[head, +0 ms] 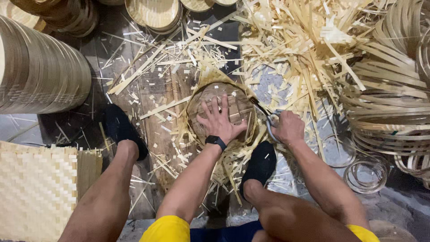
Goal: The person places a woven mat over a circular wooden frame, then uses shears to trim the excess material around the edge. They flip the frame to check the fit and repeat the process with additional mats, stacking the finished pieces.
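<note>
My left hand point(220, 120), with a black watch on its wrist, lies flat with fingers spread on a round woven bamboo piece point(233, 96) set in a hoop on the floor. Loose strip ends stick out around the hoop's rim. My right hand point(287, 127) is closed on the handles of a pair of scissors point(265, 114), whose blades reach the right edge of the hoop. Both my feet in black shoes point(121, 127) point(260, 163) stand either side of the piece.
Cut bamboo strips point(295, 36) cover the floor ahead. A stack of round hoops point(36, 67) lies at left, a woven mat point(36, 188) at lower left, coiled bamboo bands point(389, 107) at right, finished round trays point(154, 13) at the top.
</note>
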